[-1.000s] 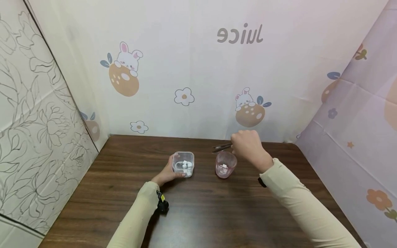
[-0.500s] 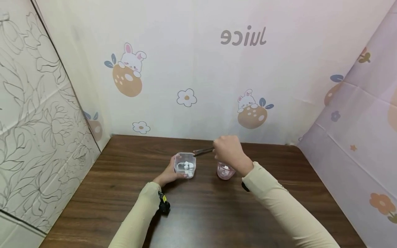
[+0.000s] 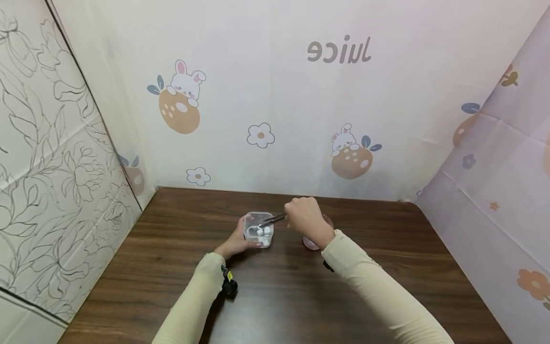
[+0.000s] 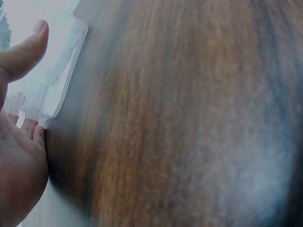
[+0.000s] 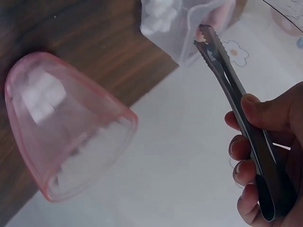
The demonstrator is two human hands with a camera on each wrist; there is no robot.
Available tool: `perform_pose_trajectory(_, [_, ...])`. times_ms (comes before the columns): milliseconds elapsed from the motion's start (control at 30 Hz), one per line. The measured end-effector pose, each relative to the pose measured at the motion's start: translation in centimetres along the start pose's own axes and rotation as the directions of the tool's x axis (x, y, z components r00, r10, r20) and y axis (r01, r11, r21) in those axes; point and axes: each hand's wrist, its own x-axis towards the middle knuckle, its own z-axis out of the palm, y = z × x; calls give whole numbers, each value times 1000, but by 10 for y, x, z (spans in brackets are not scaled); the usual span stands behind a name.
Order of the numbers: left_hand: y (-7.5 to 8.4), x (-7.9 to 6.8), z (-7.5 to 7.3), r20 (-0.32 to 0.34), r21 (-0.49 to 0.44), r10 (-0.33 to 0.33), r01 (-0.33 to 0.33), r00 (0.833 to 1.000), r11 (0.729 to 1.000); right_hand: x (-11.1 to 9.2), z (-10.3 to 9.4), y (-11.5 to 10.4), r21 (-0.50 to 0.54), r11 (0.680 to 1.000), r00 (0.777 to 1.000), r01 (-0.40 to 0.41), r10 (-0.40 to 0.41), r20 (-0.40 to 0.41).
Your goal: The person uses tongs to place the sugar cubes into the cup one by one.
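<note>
My left hand (image 3: 236,241) grips a small clear square container (image 3: 253,219), its thumb along the near side and its fingers round the left. Several white cubes (image 3: 263,231) lie inside it. In my right hand (image 3: 306,217) is a pair of metal tongs (image 5: 262,158), pinched between thumb and fingers. Their toothed tips stand slightly apart and reach over the container's opening, close above the cubes, holding nothing visible. A pink translucent cup (image 5: 75,111) stands just right of the container with white cubes (image 5: 45,97) at its bottom; my right hand partly covers it in the head view.
The dark wooden table (image 3: 275,296) carries the container and the cup. Behind it hangs a pale printed cloth (image 3: 227,86) with rabbits and flowers. A patterned panel (image 3: 56,157) rises at the left and another cloth (image 3: 485,191) at the right.
My right hand has moved left from above the cup, bringing the tongs' tips over and down into the container. My left hand still holds the container in place.
</note>
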Motion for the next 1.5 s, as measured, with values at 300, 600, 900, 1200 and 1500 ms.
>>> perform_pose_trajectory(300, [0,1,1,15,-17,20,-20,1000,1000,-1,16,-8,-6,1000,1000,8,-8,23])
perform_pose_trajectory(600, [0,1,1,3,-30,25,-25,1000,999,2,24,-15,-89,994,998,57,-58,-14])
perform_pose_trajectory(900, [1,2,1,2,-20,-15,15,1000,1000,4,27,-22,-142,987,997,77,-80,-17])
perform_pose_trajectory(1200, [-1,5,0,-9,15,-1,2,1000,1000,7,27,-26,-188,978,995,94,-100,-25])
perform_pose_trajectory(1500, [-3,5,-1,-13,1,0,0,1000,1000,8,29,-27,-198,975,993,99,-109,-41])
